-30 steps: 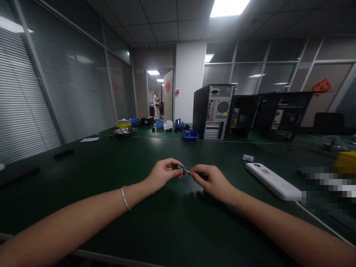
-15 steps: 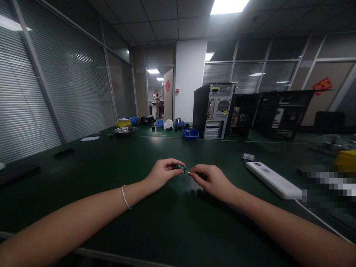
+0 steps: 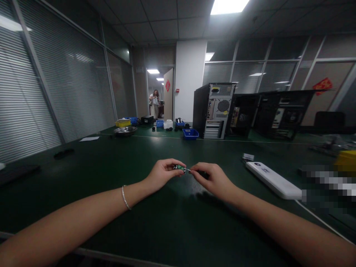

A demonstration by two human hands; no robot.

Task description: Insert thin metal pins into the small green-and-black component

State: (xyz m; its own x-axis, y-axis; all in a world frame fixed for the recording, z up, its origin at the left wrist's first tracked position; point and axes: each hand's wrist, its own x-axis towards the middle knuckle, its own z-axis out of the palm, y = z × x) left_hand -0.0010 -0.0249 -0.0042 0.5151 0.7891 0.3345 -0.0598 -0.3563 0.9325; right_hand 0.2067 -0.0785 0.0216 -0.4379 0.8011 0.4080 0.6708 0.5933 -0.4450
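Between the thumb and fingers of my left hand (image 3: 164,173) is a small green circuit board (image 3: 180,168) with dark and pale parts along its edges. A bracelet (image 3: 125,197) circles the left wrist. My right hand (image 3: 213,176) pinches a thin, light-coloured piece (image 3: 188,170) that reaches to the board's right end. Whether it is a wire or a pin is too small to tell. Both hands are held above the green tabletop (image 3: 167,222), close together.
A white power bank (image 3: 272,180) with a cable lies on the right. Computer cases (image 3: 218,111) stand at the back right, beside a blue tray (image 3: 190,134). A metal dish (image 3: 125,131) sits back left. Beyond, a person (image 3: 155,104) stands in the doorway.
The circuit board has tilted so more of its green face shows. My right fingers have lifted slightly. In the doorway, the person has turned and changed arm position.
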